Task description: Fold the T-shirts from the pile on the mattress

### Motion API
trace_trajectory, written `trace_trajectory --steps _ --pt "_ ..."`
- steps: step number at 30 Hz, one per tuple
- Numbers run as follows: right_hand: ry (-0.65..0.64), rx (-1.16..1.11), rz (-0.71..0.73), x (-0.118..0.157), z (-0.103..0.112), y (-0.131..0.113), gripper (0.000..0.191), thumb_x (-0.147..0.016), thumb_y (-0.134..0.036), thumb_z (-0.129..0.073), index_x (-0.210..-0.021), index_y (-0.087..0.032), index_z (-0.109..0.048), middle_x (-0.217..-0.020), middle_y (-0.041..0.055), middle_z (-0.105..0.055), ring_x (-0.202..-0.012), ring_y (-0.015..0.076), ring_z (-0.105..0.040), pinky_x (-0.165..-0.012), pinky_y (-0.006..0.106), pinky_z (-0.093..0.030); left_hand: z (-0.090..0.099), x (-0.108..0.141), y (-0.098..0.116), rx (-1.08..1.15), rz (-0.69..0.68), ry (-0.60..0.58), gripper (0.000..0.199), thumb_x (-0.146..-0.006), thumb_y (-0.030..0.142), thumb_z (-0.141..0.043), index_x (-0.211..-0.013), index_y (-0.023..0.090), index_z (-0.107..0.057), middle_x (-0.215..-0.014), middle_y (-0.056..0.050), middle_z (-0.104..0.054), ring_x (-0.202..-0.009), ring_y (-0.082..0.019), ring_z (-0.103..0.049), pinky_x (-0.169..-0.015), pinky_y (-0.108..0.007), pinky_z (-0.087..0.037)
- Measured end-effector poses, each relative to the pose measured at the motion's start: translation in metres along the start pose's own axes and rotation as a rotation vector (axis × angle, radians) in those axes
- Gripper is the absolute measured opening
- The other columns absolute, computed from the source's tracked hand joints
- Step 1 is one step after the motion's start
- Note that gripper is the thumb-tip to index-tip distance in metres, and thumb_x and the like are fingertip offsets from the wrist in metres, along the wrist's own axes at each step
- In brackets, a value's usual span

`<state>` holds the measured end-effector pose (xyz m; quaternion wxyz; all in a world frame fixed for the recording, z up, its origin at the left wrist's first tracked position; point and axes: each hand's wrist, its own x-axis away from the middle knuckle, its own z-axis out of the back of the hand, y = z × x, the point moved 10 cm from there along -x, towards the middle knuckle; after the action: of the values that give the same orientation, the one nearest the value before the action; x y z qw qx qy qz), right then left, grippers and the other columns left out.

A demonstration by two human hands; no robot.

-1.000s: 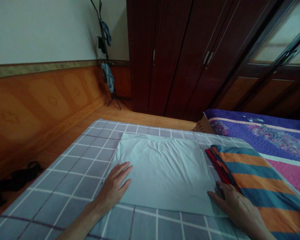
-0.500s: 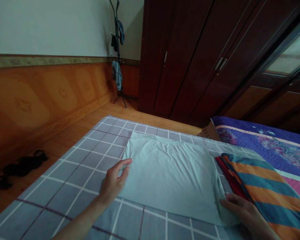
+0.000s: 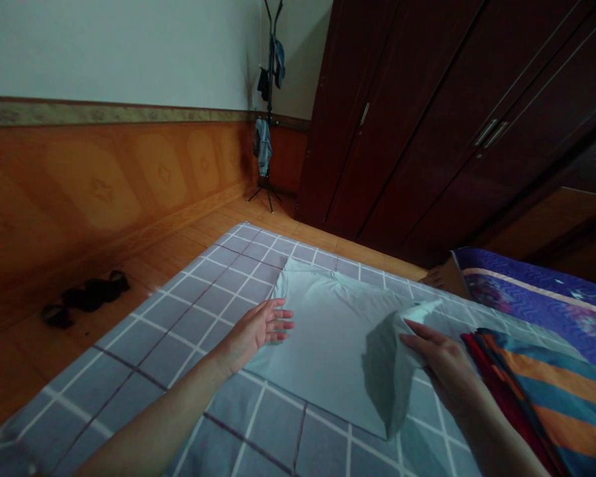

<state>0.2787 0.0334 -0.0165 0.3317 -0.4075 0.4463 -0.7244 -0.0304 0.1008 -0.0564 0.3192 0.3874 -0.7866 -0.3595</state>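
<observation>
A pale mint cloth (image 3: 328, 331) lies spread on a grey bed cover (image 3: 198, 311) with white and dark grid lines. My right hand (image 3: 437, 354) pinches the cloth's right side and holds it lifted, so that edge stands up and casts a shadow on the flat part. Over the cloth's left edge is my left hand (image 3: 258, 328), its fingers apart and nothing held in them. Whether its fingertips touch the cloth I cannot tell.
Folded striped orange and teal fabric (image 3: 561, 391) lies on the bed at the right. Behind are a purple bedspread (image 3: 541, 278), a dark wardrobe (image 3: 402, 119) and a coat stand (image 3: 269, 93). Black items (image 3: 92, 295) lie on the floor at left.
My right hand has lifted the cloth's right side and moved it up and leftward. My left hand's fingers have spread. The camera view has turned a little to the left.
</observation>
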Motion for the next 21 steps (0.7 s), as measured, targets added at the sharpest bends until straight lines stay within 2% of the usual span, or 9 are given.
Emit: trace_trajectory --steps 2,3,4,7,9,10,12,15,21 --pt "-0.124 0.236 0.228 0.001 -0.066 -0.041 0.046 -0.065 -0.032 -0.06 -0.105 -0.01 -0.064 -0.078 0.01 -0.07 -0.065 0.024 -0.065 -0.058 0.033 -0.05 0.008 0.0 -0.004 0.01 0.043 0.037 0.047 -0.087 0.047 -0.055 -0.119 0.014 -0.048 -0.112 -0.016 -0.062 -0.094 -0.023 -0.065 -0.078 -0.035 -0.051" --pt "-0.168 0.397 0.35 0.008 -0.101 -0.056 0.043 -0.067 -0.027 -0.055 -0.106 -0.01 -0.064 -0.083 0.0112 -0.071 -0.07 0.024 -0.066 -0.061 0.033 -0.05 0.013 0.0 -0.004 0.004 0.056 0.065 0.047 -0.087 0.049 -0.054 -0.119 0.014 -0.047 -0.11 -0.016 -0.063 -0.09 -0.023 -0.066 -0.075 -0.035 -0.051" --pt "-0.204 0.45 0.402 0.016 -0.134 -0.062 0.04 -0.066 -0.021 -0.054 -0.103 -0.012 -0.065 -0.089 0.0116 -0.071 -0.078 0.0246 -0.066 -0.068 0.033 -0.05 0.018 0.001 -0.004 -0.009 0.066 0.093 0.048 -0.086 0.049 -0.054 -0.119 0.015 -0.046 -0.107 -0.014 -0.063 -0.086 -0.022 -0.066 -0.072 -0.034 -0.052" --pt "-0.327 0.564 0.51 0.052 -0.214 -0.059 0.035 -0.064 -0.012 -0.055 -0.096 -0.017 -0.067 -0.089 0.0088 -0.071 -0.082 0.0249 -0.066 -0.076 0.035 -0.048 0.038 0.004 0.002 -0.143 0.061 0.205 0.048 -0.082 0.049 -0.059 -0.117 0.018 -0.047 -0.095 -0.007 -0.064 -0.074 -0.017 -0.065 -0.06 -0.026 -0.05" --pt "-0.449 0.76 0.662 0.084 -0.251 -0.05 0.033 -0.071 -0.016 -0.056 -0.103 -0.017 -0.064 -0.092 0.0087 -0.069 -0.08 0.024 -0.065 -0.073 0.034 -0.049 0.05 0.005 0.011 -0.313 0.021 0.269 0.05 -0.076 0.046 -0.066 -0.115 0.018 -0.049 -0.086 -0.002 -0.062 -0.069 -0.014 -0.061 -0.053 -0.019 -0.043" --pt "-0.484 0.834 0.725 0.096 -0.259 -0.045 0.033 -0.074 -0.018 -0.057 -0.106 -0.017 -0.062 -0.094 0.009 -0.067 -0.081 0.0237 -0.064 -0.072 0.034 -0.049 0.053 0.005 0.015 -0.386 -0.004 0.273 0.052 -0.074 0.044 -0.069 -0.115 0.018 -0.049 -0.084 -0.001 -0.061 -0.068 -0.013 -0.06 -0.051 -0.018 -0.04" --pt "-0.493 0.91 0.813 0.111 -0.255 -0.038 0.034 -0.076 -0.019 -0.059 -0.109 -0.016 -0.059 -0.096 0.0092 -0.064 -0.085 0.0232 -0.062 -0.074 0.033 -0.05 0.053 0.002 0.016 -0.464 -0.03 0.228 0.059 -0.07 0.04 -0.071 -0.118 0.016 -0.046 -0.089 -0.003 -0.061 -0.072 -0.014 -0.059 -0.052 -0.019 -0.039" --pt "-0.456 0.934 0.901 0.117 -0.226 -0.029 0.034 -0.075 -0.017 -0.062 -0.109 -0.017 -0.059 -0.1 0.0096 -0.062 -0.089 0.0237 -0.059 -0.078 0.035 -0.051 0.052 -0.002 0.012 -0.514 -0.036 0.165 0.066 -0.067 0.031 -0.071 -0.123 0.015 -0.041 -0.105 -0.009 -0.059 -0.082 -0.018 -0.06 -0.064 -0.024 -0.045" --pt "-0.344 0.957 1.132 0.133 -0.169 0.001 0.04 -0.074 -0.009 -0.057 -0.112 -0.021 -0.058 -0.118 0.0119 -0.056 -0.105 0.0271 -0.054 -0.083 0.04 -0.053 0.053 -0.007 0.007 -0.661 -0.097 0.125 0.075 -0.064 0.016 -0.065 -0.132 0.017 -0.034 -0.109 -0.009 -0.058 -0.088 -0.02 -0.06 -0.071 -0.028 -0.046"
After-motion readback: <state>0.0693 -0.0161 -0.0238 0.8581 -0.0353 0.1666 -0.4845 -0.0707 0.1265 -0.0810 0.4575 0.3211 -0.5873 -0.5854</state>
